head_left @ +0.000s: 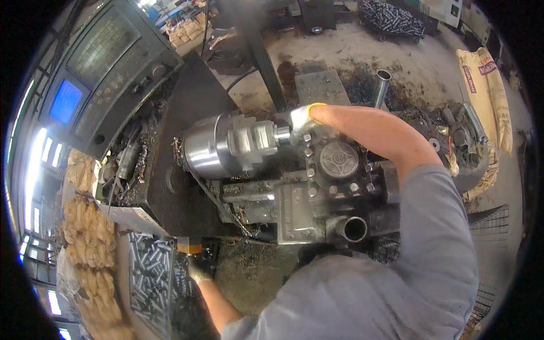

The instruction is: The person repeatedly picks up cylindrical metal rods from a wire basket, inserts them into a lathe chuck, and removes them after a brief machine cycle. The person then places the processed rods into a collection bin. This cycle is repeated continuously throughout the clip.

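Observation:
My right hand (304, 119), in a white glove with a yellow cuff, reaches across the lathe from the right. Its fingers are curled at the end of a short shiny metal cylinder (281, 135) and are partly hidden. That cylinder sits at the front of the lathe chuck (207, 146), whose stepped jaws (255, 140) look blurred. Just right of the hand is the tool turret (339, 160), with a star emblem and several bolts. Low on the left, my gloved left hand (198, 272) is beside an orange-yellow block (190, 248); its fingers are too blurred to read.
A crate of small metal pieces (150, 266) lies lower left, beside stacked tan sacks (88, 238). The control panel (93, 62) with a blue screen rises upper left. An upright metal tube (382, 85) stands behind the turret. Metal shavings (246, 226) litter the machine bed.

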A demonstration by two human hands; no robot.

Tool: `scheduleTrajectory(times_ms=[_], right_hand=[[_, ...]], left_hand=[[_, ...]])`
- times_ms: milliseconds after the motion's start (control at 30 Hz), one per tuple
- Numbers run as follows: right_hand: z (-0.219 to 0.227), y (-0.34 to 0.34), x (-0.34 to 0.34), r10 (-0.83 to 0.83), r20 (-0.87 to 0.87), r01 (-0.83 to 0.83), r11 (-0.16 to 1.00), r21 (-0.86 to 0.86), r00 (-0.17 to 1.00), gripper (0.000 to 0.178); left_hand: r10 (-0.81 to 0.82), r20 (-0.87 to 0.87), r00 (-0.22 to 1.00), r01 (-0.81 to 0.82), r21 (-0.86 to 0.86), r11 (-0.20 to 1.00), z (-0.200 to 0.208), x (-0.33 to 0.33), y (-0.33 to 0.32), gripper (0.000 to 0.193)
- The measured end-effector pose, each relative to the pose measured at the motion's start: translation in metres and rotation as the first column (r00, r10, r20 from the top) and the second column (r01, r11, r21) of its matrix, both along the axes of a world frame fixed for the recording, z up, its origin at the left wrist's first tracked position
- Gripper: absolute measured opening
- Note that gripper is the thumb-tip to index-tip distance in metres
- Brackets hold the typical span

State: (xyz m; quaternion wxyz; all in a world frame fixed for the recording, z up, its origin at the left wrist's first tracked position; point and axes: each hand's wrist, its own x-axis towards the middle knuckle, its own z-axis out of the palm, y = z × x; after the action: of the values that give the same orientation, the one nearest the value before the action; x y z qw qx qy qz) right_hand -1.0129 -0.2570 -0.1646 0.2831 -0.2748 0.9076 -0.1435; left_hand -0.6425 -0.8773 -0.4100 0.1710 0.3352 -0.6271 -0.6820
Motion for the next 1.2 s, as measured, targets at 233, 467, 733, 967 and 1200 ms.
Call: scheduleTrajectory(times_ms=[233, 467, 733, 967, 1200], right_hand=[[0.056, 0.182, -0.068, -0.422, -0.652, 0.671, 0.719, 0.183, 0.630, 0.034], [0.037, 0.007, -0.021, -0.077, -0.430, 0.116, 0.991, 0.064, 0.900, 0.056], [-0.009, -0.022, -0.040, -0.069, 0.313, 0.011, 0.983, 0.185, 0.947, 0.045], [-0.043, -0.027, -0.047, 0.051, 0.192, -0.048, 0.999, -0.022, 0.980, 0.050], [0.032, 0.039, -0.003, 0.086, -0.228, 0.040, 0.868, 0.495, 0.970, 0.041]], left_hand=[[0.092, 0.181, 0.979, -0.045, -0.250, 0.967, 0.042, 0.037, 0.164, 0.032], [-0.467, 0.052, 0.883, 0.086, -0.995, 0.052, 0.192, -0.175, 0.248, 0.095], [-0.514, 0.119, 0.850, 0.007, -0.976, -0.216, 0.258, -0.289, 0.282, 0.097], [-0.546, 0.290, 0.786, 0.169, -0.950, -0.261, 0.285, -0.309, 0.276, 0.086], [-0.485, 0.375, 0.790, 0.252, -0.920, -0.301, 0.288, -0.329, 0.267, 0.098]])
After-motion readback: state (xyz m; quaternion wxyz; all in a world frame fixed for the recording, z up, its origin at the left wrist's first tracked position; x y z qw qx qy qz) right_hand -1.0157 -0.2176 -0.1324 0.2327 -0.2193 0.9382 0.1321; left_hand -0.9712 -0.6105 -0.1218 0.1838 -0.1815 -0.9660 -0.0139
